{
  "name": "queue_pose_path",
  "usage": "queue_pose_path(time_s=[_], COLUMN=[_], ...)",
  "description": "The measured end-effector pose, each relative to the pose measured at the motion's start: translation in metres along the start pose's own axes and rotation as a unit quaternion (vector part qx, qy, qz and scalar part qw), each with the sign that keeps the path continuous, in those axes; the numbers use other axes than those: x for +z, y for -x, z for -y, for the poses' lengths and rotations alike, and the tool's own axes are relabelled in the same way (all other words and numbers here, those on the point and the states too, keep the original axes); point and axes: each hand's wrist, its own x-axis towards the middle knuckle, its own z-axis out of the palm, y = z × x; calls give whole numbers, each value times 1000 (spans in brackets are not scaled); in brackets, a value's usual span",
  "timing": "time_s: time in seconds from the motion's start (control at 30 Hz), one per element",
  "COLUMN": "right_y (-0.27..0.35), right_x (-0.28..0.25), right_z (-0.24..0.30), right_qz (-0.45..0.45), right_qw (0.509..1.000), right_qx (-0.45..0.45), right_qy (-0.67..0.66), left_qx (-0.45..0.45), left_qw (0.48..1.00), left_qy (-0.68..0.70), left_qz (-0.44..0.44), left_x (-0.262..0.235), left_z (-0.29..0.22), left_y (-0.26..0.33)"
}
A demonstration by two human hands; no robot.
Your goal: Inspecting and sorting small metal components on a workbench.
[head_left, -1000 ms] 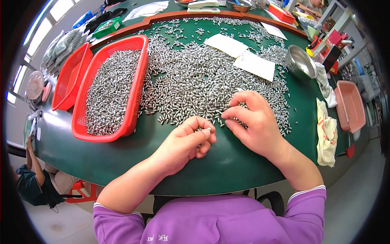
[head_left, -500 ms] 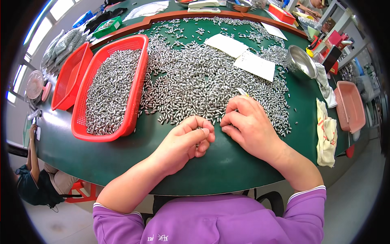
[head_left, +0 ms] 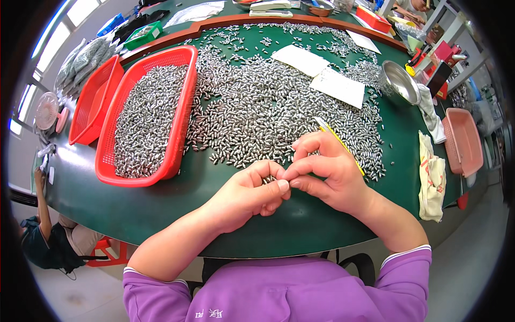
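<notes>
My left hand (head_left: 252, 190) is curled closed around several small shiny metal pieces (head_left: 269, 180), which show between thumb and forefinger. Close against it, my right hand (head_left: 330, 174) pinches thumb and forefinger together at the left fingertips; whatever lies in that pinch is hidden. Beyond both hands spreads a wide heap of small silvery, bullet-shaped metal pieces (head_left: 252, 112). On the heap's near right part, a slim yellow knife-like tool (head_left: 342, 142) lies partly behind my right hand.
Left of the heap stands a red plastic basket (head_left: 182, 118) full of the same pieces, with another red basket (head_left: 88, 115) beside it. Two white paper sheets (head_left: 338, 87) lie on the heap. A metal bowl (head_left: 397, 80), a cream cloth (head_left: 431, 182) and a pink basket (head_left: 462, 140) are at right.
My right hand has moved left and now meets my left hand, uncovering more of the yellow tool. My left hand has shifted slightly right, its thumb lower.
</notes>
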Motion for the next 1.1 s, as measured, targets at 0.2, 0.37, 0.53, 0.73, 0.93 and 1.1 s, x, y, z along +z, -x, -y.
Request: queue_pose_path(time_s=[0.2,0.37,0.53,0.73,0.93,1.1], right_y=[-1,0,-1,-2,-3,-1], right_x=[2,-2,2,0,2,4], right_z=[4,3,4,4,5,7], right_qz=[-60,-40,-56,-47,-61,-58], right_qw=[996,992,989,986,981,981], right_qx=[-37,-63,-87,-98,-100,-91], right_qy=[61,102,108,130,156,163], left_qx=[11,22,21,12,19,26], left_qw=[1000,1000,1000,1000,999,998], left_qy=[-4,8,12,-10,-31,-44], left_qz=[2,12,9,-8,-20,-37], left_x=[0,-2,-2,-1,-1,-2], left_z=[0,1,2,1,-1,1], left_y=[0,-1,-1,-1,0,-1])
